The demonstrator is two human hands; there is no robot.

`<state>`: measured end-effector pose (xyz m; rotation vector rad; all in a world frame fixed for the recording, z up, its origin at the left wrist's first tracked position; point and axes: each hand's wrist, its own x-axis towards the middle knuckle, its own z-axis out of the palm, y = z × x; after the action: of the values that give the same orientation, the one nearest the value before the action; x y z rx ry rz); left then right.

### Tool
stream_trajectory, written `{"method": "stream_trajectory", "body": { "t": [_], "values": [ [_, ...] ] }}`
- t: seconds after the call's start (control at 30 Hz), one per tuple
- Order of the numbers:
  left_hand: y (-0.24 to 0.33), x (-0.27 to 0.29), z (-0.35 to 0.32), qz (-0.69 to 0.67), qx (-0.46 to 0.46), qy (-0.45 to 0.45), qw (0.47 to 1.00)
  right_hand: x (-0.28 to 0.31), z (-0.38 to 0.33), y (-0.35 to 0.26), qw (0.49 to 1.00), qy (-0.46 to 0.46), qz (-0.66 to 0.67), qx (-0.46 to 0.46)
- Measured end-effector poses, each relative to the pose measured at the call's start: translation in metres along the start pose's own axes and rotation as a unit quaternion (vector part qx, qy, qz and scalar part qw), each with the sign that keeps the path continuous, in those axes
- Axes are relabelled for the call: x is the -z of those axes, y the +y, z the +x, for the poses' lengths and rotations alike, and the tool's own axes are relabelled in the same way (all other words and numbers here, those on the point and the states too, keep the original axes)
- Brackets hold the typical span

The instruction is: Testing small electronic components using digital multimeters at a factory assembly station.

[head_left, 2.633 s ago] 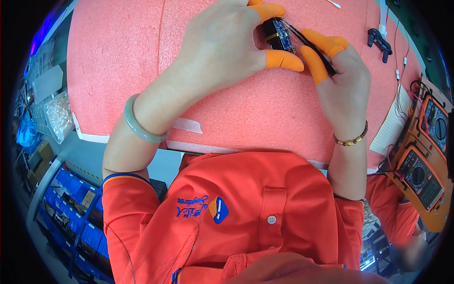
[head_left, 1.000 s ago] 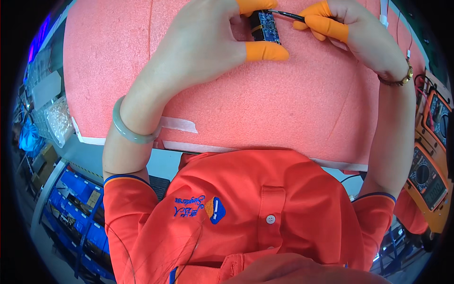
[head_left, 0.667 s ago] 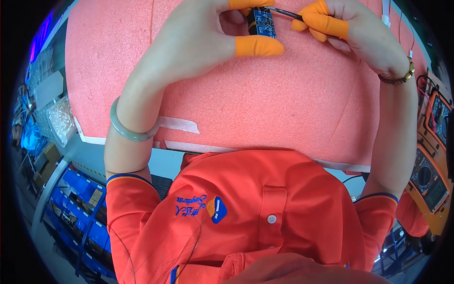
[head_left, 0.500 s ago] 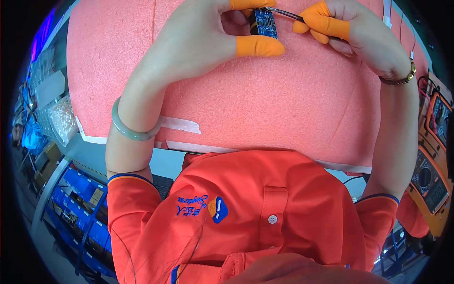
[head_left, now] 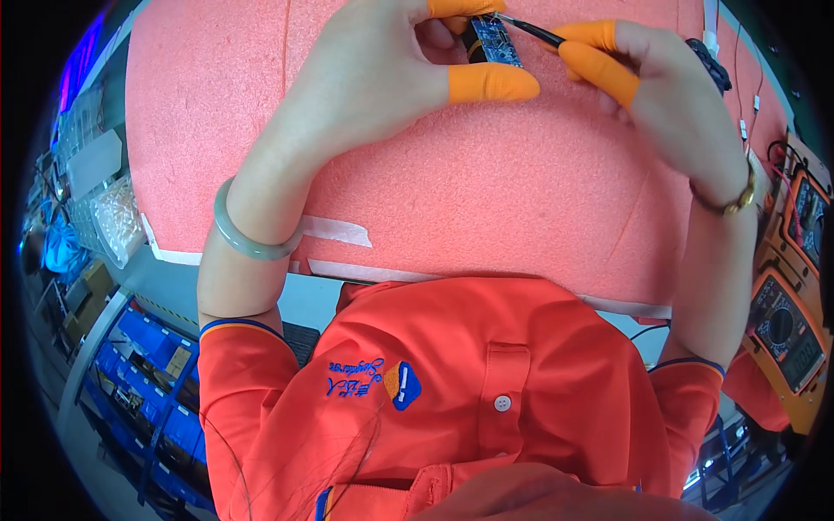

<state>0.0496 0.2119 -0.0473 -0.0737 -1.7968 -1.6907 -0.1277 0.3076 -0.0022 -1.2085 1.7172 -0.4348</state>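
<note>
My left hand [head_left: 373,82], with orange finger cots on thumb and forefinger, is closed around a small blue circuit board [head_left: 497,42]. The forefinger lies along the board's far edge and the thumb along its near edge. A black band or strip runs along the board's left side. My right hand [head_left: 665,100], also in orange finger cots, pinches dark tweezers [head_left: 532,30]. Their thin tips point left and reach the far right corner of the board, by the left forefinger; whether they grip a part there is too small to tell.
Pink foam matting [head_left: 504,191] covers the table, with white tape [head_left: 334,230] near its front edge. Orange multimeters [head_left: 782,326] stand at the right. A dark coiled object [head_left: 708,65] lies beyond my right hand. A clear bag of small parts [head_left: 117,221] sits at the left.
My right hand has turned, and its wrist has shifted slightly left and nearer. The tweezers are tilted more steeply. My left hand and the board have moved a little to the right.
</note>
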Motion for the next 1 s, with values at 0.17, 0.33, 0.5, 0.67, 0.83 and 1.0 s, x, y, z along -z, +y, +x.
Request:
{"method": "stream_trajectory", "body": {
  "t": [0.17,0.33,0.5,0.67,0.83,1.0],
  "values": [
    [0.039,-0.019,0.021,0.259,0.364,0.046,0.893,-0.014,-0.016,0.012,0.989,0.116,-0.067,0.068],
    [0.04,-0.021,0.021,0.245,0.374,0.071,0.892,-0.02,-0.014,0.012,0.981,0.139,-0.067,0.118],
    [0.04,-0.02,0.019,0.287,0.354,0.051,0.889,-0.02,-0.015,0.003,0.978,0.139,-0.107,0.109],
    [0.039,-0.02,0.019,0.315,0.32,0.04,0.893,-0.025,-0.014,0.007,0.98,0.148,-0.067,0.111],
    [0.042,-0.022,0.021,0.263,0.367,0.074,0.889,-0.032,-0.014,0.012,0.98,0.168,-0.026,0.107],
    [0.043,-0.018,0.019,0.375,0.307,0.0,0.875,-0.032,-0.011,0.019,0.967,0.195,-0.094,0.134]
  ]
}}
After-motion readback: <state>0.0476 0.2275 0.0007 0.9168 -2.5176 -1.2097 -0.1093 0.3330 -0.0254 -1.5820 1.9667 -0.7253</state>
